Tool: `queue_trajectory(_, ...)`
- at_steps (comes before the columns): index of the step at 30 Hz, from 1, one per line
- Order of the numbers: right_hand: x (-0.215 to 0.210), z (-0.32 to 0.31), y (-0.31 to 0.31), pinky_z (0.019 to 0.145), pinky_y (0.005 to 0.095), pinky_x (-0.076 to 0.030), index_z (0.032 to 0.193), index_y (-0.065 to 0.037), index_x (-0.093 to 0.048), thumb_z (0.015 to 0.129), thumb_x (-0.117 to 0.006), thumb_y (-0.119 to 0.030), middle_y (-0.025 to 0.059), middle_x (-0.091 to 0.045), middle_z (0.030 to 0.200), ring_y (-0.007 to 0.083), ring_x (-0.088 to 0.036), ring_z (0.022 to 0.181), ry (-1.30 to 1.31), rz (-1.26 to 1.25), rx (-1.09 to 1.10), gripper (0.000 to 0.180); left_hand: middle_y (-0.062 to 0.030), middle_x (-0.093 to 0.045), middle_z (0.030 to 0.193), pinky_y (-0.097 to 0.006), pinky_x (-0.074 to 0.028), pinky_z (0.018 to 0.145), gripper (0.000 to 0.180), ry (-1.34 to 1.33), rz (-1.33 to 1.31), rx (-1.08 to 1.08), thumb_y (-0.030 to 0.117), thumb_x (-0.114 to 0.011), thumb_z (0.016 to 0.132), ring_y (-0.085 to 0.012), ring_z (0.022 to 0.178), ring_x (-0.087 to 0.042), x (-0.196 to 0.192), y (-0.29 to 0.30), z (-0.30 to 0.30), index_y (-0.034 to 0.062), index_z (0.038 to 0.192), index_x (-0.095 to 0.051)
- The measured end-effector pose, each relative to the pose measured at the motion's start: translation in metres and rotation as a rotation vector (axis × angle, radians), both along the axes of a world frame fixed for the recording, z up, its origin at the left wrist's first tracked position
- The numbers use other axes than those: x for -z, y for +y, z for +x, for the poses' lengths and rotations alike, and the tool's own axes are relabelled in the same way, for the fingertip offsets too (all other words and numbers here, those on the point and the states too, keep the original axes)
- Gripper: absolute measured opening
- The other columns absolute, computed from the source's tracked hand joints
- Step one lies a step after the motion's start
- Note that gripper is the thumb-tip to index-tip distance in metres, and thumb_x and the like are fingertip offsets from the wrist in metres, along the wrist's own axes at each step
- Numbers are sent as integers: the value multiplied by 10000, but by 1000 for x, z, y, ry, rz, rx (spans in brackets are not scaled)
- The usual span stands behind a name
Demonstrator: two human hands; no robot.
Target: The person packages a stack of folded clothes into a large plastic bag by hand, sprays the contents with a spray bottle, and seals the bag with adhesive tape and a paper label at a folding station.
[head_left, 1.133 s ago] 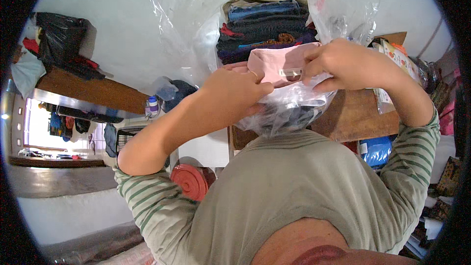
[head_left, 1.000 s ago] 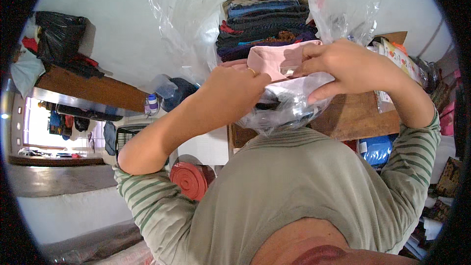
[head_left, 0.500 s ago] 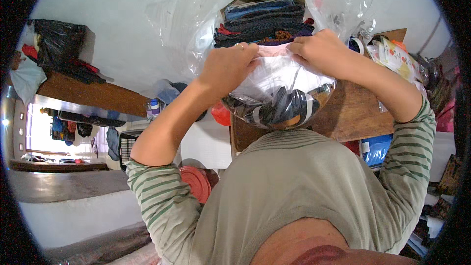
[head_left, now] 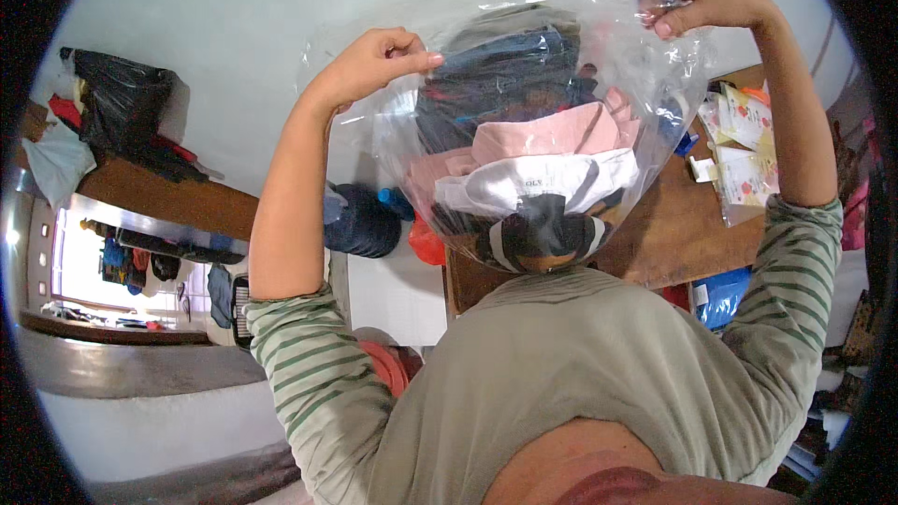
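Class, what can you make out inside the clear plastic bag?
Through the clear plastic bag: a pink garment, a white garment and dark folded clothes. Whatever lies between the layers is covered and cannot be seen.

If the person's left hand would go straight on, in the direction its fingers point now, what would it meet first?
Probably the clear plastic bag, whose film lies right at the left hand's fingertips. The dark folded clothes come next in that line; depth is unclear.
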State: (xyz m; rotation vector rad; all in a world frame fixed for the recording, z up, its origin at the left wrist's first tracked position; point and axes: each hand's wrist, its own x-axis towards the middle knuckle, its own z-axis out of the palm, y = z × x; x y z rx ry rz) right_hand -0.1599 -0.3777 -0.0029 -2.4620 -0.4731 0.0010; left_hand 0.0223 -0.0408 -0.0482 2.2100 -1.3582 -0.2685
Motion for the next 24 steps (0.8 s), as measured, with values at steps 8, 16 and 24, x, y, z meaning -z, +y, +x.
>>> queue_trajectory(8,-3,14,-4,631,391,-434,794,-71,-575,677,-727,-358,94,-594,726,257,-575,712,-231,-647,463,346,-165,-580,787,-420,-456,602,311,-735,-117,-147,278,-491,861,-344,682,-573,48,-22,23,6,745,-586)
queue_trajectory(16,36,2,131,890,402,-357,1200,-91,-479,708,-674,-242,116,-542,1071,291,-494,994,-1031,-462,211,550,-151,-593,812,-426,-492,582,240,-845,-13,-207,245,-484,864,-332,701,-605,77,-38,26,26,824,-572)
queue_trajectory(24,146,57,116,1073,446,-131,1337,-25,-301,816,-343,-638,148,-320,1379,276,-250,1303,-643,-643,169,806,-131,-572,825,-421,-475,618,271,-824,57,-304,280,-488,863,-328,761,-584,39,-18,21,29,800,-569)
